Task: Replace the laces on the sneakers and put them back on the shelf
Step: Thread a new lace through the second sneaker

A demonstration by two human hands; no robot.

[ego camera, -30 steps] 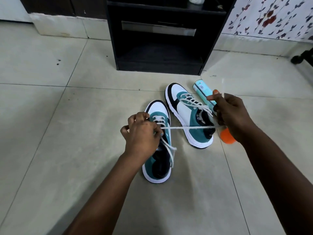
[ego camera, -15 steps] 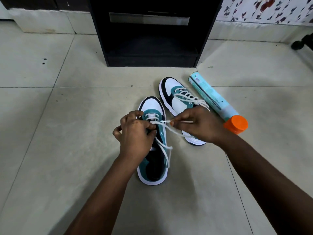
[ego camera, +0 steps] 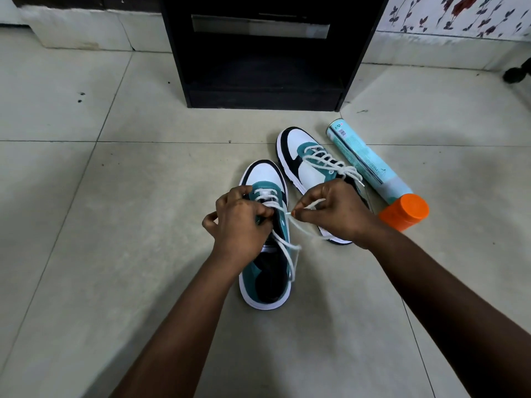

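Note:
Two white, teal and black sneakers stand on the tiled floor, toes pointing away from me. The near sneaker point(ego camera: 265, 280) is partly laced with a white lace point(ego camera: 283, 242) that trails over its right side. My left hand point(ego camera: 240, 222) grips the sneaker's upper at the eyelets. My right hand point(ego camera: 336, 212) pinches the lace's tip just right of the eyelets. The far sneaker point(ego camera: 309, 165) is fully laced and lies partly behind my right hand. The black shelf unit point(ego camera: 267, 79) stands beyond both.
A pale blue spray can point(ego camera: 365, 165) with an orange cap point(ego camera: 403, 211) lies on the floor right of the far sneaker. A floral wall is at the back right. A dark object point(ego camera: 517, 71) sits at the right edge.
My right hand came back left from its outstretched pull and now holds the lace tip close to the eyelets. The camera tilted slightly, so the shelf sits higher in view.

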